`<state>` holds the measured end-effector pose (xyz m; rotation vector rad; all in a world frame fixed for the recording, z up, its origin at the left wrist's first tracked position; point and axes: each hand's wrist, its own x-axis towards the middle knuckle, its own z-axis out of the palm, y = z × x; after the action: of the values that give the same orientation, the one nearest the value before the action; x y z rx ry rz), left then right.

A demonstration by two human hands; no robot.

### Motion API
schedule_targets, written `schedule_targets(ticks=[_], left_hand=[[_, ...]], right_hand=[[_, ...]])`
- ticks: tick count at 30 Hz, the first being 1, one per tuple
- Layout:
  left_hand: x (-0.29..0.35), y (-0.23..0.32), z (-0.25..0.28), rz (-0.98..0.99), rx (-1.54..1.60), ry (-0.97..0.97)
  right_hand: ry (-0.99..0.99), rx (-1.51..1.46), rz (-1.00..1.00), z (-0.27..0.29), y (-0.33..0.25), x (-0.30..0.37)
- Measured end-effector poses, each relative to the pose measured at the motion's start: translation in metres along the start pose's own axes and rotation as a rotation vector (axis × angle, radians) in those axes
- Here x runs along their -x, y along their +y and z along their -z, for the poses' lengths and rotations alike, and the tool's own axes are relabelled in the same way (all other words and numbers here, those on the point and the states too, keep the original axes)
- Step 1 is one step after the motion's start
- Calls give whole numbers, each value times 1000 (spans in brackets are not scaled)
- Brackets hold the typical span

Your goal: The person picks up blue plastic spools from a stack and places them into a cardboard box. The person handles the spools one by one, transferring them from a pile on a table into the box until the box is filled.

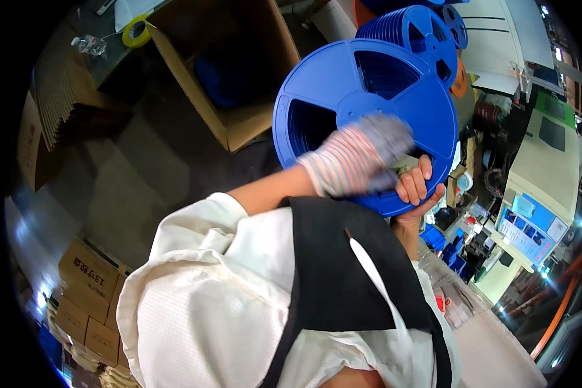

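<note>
A large blue plastic reel (pixel 410 97) faces me, with wedge-shaped openings around its hub. Ridged edges show through the openings, like more reels stacked behind it. My bare right hand (pixel 415 187) grips the reel's lower right rim, its fingers hooked through an opening. My left hand (pixel 362 155), in a striped glove with grey fingers, lies across the lower middle of the reel, in front of the hub. Motion smears its fingers, so their grip cannot be made out.
An open cardboard box (pixel 194 84) stands left of the reel, with something dark blue inside. More blue reels (pixel 420 35) stand behind. Yellow tape (pixel 136 31) and a plastic bottle (pixel 89 45) lie at upper left. Flattened cartons (pixel 61 107) are stacked left; a beige machine (pixel 543 168) stands right.
</note>
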<state>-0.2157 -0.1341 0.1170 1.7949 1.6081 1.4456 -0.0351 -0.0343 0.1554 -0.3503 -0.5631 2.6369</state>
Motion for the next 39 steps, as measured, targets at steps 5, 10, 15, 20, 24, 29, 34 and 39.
schedule_targets(ticks=[5,10,15,20,24,29,34,39], left_hand=[[101,-94,13,474,-523,21],[101,-65,38,59,-180,-203],[96,-69,32,82,-261,-265],[120,-54,61,407,407,22],[141,-45,78,765,1419,403],[146,-31,86,787,1592,437],[142,-34,83,827,1551,328],[143,-37,84,895,1598,241]], right_hand=[[75,-67,80,-3,-1,-6],[144,-168,97,10,-21,-20],[280,79,120,-2,-27,-33],[418,398,73,6,-43,-28],[484,481,45,26,-37,-14],[785,505,54,52,-20,2],[427,439,154,23,-11,3],[365,471,137,17,-15,10]])
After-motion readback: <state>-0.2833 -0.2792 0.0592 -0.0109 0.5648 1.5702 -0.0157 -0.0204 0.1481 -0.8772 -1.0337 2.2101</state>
